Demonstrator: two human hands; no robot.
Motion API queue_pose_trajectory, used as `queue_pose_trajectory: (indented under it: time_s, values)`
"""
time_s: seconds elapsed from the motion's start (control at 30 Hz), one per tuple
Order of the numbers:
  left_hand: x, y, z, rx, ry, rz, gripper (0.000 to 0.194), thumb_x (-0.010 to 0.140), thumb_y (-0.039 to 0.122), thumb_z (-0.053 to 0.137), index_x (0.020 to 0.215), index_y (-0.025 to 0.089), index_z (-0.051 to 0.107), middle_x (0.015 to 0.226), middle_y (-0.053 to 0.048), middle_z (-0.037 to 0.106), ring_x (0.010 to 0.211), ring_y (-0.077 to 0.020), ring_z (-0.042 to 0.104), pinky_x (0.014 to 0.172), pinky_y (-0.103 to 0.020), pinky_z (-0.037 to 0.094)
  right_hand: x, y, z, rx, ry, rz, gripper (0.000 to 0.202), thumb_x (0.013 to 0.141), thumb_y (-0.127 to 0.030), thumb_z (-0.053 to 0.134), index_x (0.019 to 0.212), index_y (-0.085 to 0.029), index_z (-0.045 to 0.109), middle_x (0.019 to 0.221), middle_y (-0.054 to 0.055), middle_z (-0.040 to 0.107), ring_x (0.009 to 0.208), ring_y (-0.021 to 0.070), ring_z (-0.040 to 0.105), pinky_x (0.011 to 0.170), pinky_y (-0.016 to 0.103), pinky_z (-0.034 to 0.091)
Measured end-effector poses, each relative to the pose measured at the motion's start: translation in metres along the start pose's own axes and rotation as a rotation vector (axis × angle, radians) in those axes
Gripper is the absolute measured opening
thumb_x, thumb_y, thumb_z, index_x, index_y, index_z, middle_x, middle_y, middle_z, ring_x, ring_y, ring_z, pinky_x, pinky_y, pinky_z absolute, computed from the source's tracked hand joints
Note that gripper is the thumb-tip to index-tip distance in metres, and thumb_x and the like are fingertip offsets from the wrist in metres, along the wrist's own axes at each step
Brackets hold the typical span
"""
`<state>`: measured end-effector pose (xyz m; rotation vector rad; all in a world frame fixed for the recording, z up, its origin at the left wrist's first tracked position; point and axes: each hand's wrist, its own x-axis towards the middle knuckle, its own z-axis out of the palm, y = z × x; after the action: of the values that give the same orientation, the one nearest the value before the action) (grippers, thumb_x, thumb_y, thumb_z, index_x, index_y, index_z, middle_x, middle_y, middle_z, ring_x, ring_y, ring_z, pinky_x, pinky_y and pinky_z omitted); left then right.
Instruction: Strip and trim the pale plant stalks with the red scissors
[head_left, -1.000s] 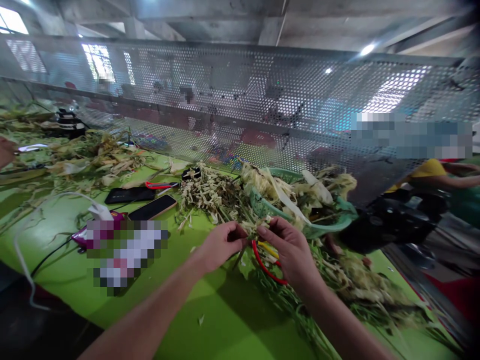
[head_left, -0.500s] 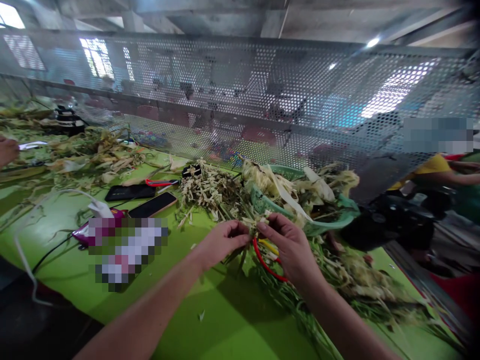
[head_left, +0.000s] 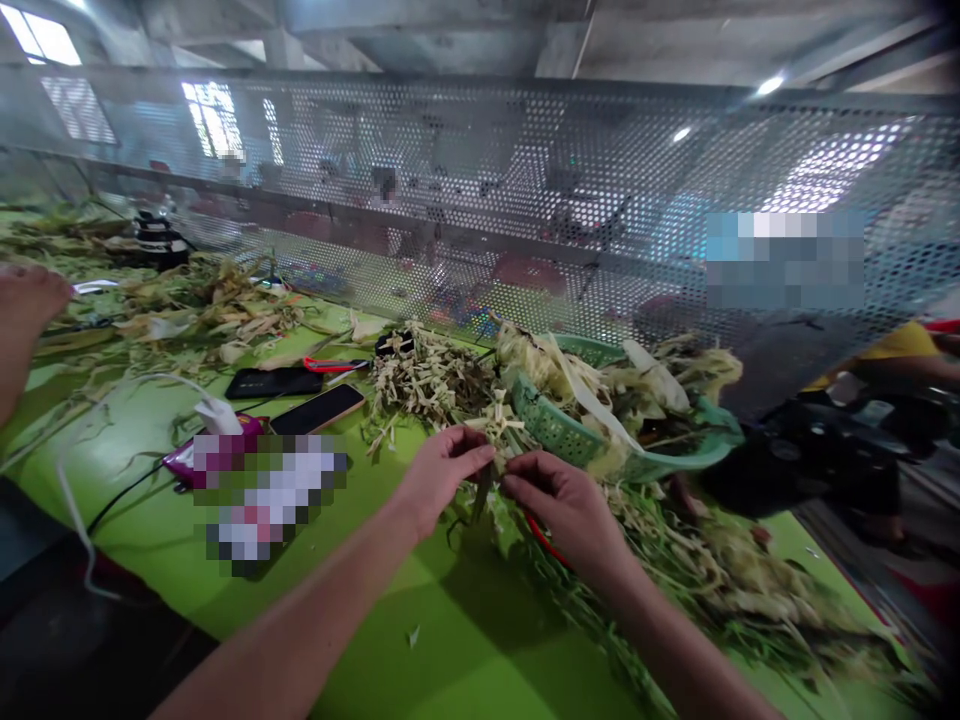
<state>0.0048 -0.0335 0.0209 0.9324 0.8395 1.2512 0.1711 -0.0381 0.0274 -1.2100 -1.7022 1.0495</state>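
Note:
My left hand pinches the stem of a small flower-like piece folded from pale dried leaf strips, its head standing up above the fingertips. My right hand is closed at the same stem just below the head, thumb and forefinger together; what lies between those fingertips is partly hidden. Under the right hand shows a red handle loop, the rest of the tool covered. Behind the hands lies a heap of similar small folded pieces. A green perforated basket with dried husks stands beside it.
Green and dried leaves spread along the right side of the green table. Two phones, a red-handled cutter and a purple power bank with cable lie left. A co-worker's hand is far left; a perforated screen stands behind.
The folded piece's head now stands clear above my fingers, where before it was between them. My right hand has shifted slightly lower. The view has swung a little left.

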Motion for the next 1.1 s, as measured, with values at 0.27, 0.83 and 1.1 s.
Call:
queue_pose_trajectory:
  time_s: [0.27, 0.83, 1.1]
  values:
    - [0.002, 0.0, -0.005, -0.077, -0.047, -0.097, 0.029, 0.066, 0.033, 0.076, 0.079, 0.013, 0.059, 0.072, 0.0, 0.059, 0.064, -0.0095, 0.055, 0.066, -0.025, 0.043, 0.0, -0.006, -0.003, -0.025, 0.05, 0.009, 0.022, 0.076, -0.039, 0.067, 0.079, -0.017, 0.067, 0.073, 0.002, 0.064, 0.067, 0.0159, 0.054, 0.062, 0.027, 0.041]
    - [0.005, -0.006, -0.004, 0.069, -0.086, -0.014, 0.037, 0.06, 0.034, 0.081, 0.077, 0.013, 0.056, 0.069, 0.003, 0.053, 0.065, -0.0084, 0.047, 0.063, -0.024, 0.037, -0.002, -0.011, -0.005, -0.062, 0.033, -0.01, 0.017, 0.074, -0.034, 0.068, 0.077, -0.018, 0.066, 0.07, 0.001, 0.063, 0.065, 0.0151, 0.055, 0.062, 0.027, 0.042]
    - [0.005, -0.002, -0.006, 0.054, -0.073, -0.059, 0.036, 0.061, 0.028, 0.08, 0.087, 0.013, 0.061, 0.079, 0.0, 0.061, 0.073, -0.0103, 0.053, 0.073, -0.025, 0.041, 0.0, -0.013, -0.01, 0.252, -0.104, 0.188, 0.018, 0.07, -0.034, 0.072, 0.076, -0.018, 0.068, 0.07, 0.001, 0.063, 0.064, 0.0132, 0.055, 0.065, 0.027, 0.045]
